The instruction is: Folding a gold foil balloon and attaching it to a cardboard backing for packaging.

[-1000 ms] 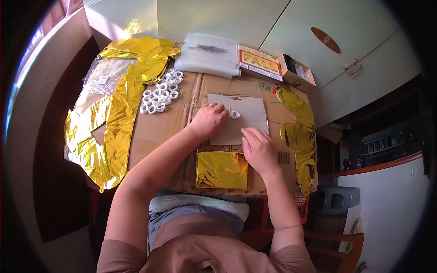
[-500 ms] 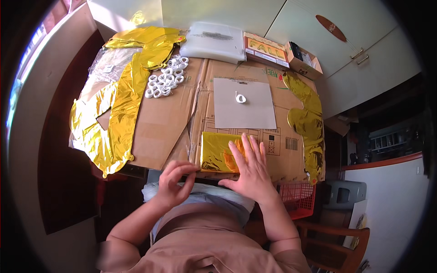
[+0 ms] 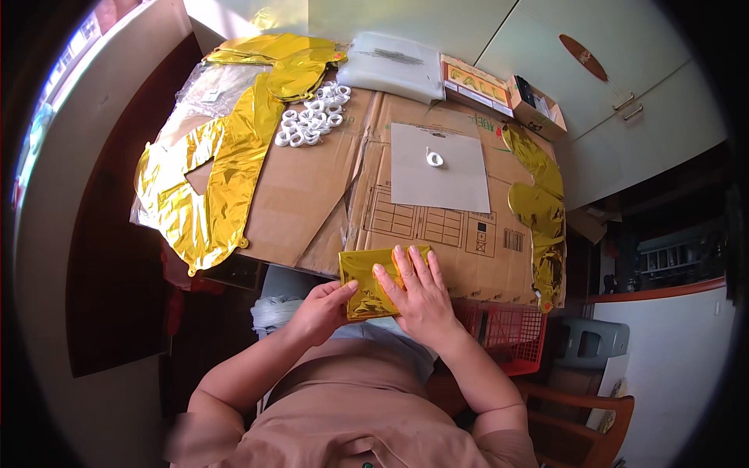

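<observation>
A folded gold foil balloon [image 3: 370, 292] is held just over the table's front edge, close to my body. My left hand [image 3: 324, 312] pinches its left edge, thumb on top. My right hand [image 3: 421, 292] lies across its right part, fingers spread on the top face; its thumb is hidden, seemingly beneath the foil. Beyond it, a grey-white card [image 3: 437, 186] lies flat with one small coil of white ribbon [image 3: 434, 160] on it.
Cardboard [image 3: 312, 226] covers the table. Unfolded gold foil balloons [image 3: 234, 171] lie at left, another balloon [image 3: 534, 207] at right. White ribbon coils [image 3: 308, 121] are heaped behind. Clear plastic bags [image 3: 390, 66], a printed box [image 3: 476, 84] and an open carton [image 3: 538, 109] line the back.
The folded balloon has come off the cardboard toward my body. My left hand has taken hold of its left edge, and my right hand has moved with it. The view has shifted slightly.
</observation>
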{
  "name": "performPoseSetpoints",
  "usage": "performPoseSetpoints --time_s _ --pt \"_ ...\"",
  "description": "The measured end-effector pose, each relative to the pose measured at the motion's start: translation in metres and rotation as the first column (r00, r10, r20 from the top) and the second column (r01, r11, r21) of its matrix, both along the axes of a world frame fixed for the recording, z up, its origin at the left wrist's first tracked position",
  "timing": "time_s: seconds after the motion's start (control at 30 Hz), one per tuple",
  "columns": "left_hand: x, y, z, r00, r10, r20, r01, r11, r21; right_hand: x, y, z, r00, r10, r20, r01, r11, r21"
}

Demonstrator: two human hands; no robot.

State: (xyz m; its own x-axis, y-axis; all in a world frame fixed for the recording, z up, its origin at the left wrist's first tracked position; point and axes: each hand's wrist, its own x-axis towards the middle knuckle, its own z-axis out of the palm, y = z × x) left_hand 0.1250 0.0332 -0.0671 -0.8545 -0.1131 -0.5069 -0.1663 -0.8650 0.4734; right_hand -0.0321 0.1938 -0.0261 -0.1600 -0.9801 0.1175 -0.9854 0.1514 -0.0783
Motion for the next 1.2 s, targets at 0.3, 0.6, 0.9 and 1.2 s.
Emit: performPoseSetpoints --time_s 0.3,0.6,0.9,1.2 --pt "0.0 0.01 0.005 0.996 0.08 0.037 -0.082 0.994 0.077 0.014 0.004 -0.004 0.991 0.047 -0.121 -0.061 0.992 -0.114" --pt "0.003 0.007 0.025 1.0 -0.008 0.028 0.004 0.992 0.125 0.008 0.007 -0.002 0.997 0.071 -0.035 -0.077 0.97 -0.231" --pt "0.011 -0.011 0.03 0.975 -0.221 0.009 0.214 0.953 0.212 -0.023 0.013 0.025 0.853 -0.068 0.518 0.298 0.878 -0.374" --pt "-0.042 0.004 0.059 0.999 -0.052 0.011 0.047 0.967 0.249 -0.037 0.016 0.047 0.727 -0.27 0.631 0.483 0.854 -0.191"
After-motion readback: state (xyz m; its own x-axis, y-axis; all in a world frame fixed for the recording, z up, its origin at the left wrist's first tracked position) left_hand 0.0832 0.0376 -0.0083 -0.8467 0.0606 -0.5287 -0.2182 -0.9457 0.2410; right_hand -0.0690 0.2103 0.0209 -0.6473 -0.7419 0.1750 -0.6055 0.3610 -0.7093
